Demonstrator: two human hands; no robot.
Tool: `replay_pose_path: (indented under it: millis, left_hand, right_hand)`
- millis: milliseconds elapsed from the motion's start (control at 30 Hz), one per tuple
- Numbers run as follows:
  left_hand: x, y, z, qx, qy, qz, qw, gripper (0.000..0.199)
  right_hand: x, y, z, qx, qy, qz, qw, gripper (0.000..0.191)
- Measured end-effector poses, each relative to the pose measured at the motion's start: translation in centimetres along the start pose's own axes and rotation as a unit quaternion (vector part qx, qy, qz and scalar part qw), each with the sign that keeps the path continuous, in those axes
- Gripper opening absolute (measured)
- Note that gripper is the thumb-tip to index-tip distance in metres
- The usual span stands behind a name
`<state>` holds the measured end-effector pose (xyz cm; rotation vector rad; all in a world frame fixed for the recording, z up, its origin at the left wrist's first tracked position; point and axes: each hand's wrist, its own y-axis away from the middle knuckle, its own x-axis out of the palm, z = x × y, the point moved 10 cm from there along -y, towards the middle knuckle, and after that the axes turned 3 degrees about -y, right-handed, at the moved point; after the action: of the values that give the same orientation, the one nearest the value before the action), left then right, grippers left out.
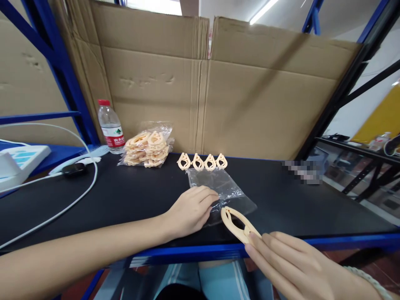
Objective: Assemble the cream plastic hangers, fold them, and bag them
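My right hand [290,262] holds a cream plastic folding hanger [233,227], folded into a leaf shape, pinched at its near end between thumb and fingers. Its far tip reaches over the edge of a clear plastic bag [215,179] lying flat on the black tabletop. My left hand [192,210] is closed at the left side of this bag, its fingertips on the film. Beyond the bag, several similar cream pieces [198,161] sit in a row. Farther left, a filled clear bag [146,146] contains a stack of the same cream pieces.
A water bottle [111,127] with a red cap stands behind the filled bag. White cables [90,187] curve over the left of the black table [125,196], near a white power strip [25,160]. Cardboard panels [265,100] wall off the back; a blue edge [193,252] runs along the front.
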<state>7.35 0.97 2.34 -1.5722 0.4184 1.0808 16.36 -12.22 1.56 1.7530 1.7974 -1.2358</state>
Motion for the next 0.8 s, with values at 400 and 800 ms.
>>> replay_pose_path:
  millis: [400,800]
  left_hand:
    - [-0.3,0.0,-0.2,0.005,0.01,-0.012,1.0,0.05]
    - [0.0,0.1,0.7,-0.02,0.041,0.008,0.999,0.054]
  right_hand:
    - [1.5,-6.8,-2.5,-0.009,0.097,-0.043,0.994,0.021]
    - [1.8,-10.6,-0.7,-0.05,0.109,0.009,0.993,0.017]
